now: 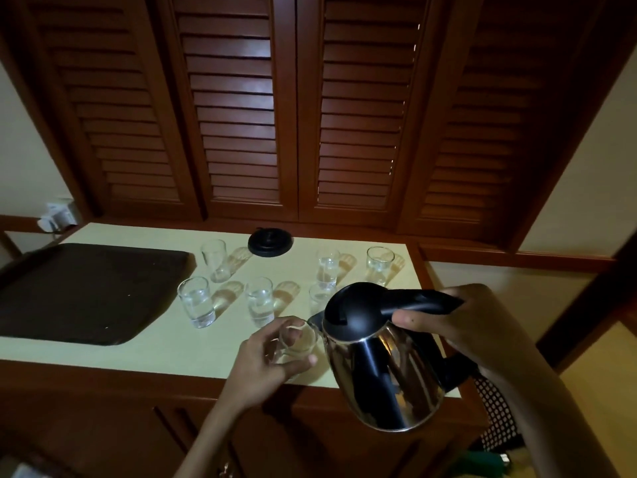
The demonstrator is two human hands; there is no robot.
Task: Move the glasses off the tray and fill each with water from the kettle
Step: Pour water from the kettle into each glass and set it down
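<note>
Six glasses [260, 301] stand on the counter [179, 350], all to the right of the tray [86, 291]. The nearest glass [194, 301] is just beside the tray's right edge, and the farthest glass [379, 263] is well apart from it. A seventh glass [298, 341] is right of the tray's front corner, with the fingers of the left hand [265, 360] curled round it. The right hand [462, 326] grasps the handle of the kettle [379, 367]. The kettle is tilted, its spout at the seventh glass's rim. A round black kettle base [270, 240] sits right of the tray's far corner.
</note>
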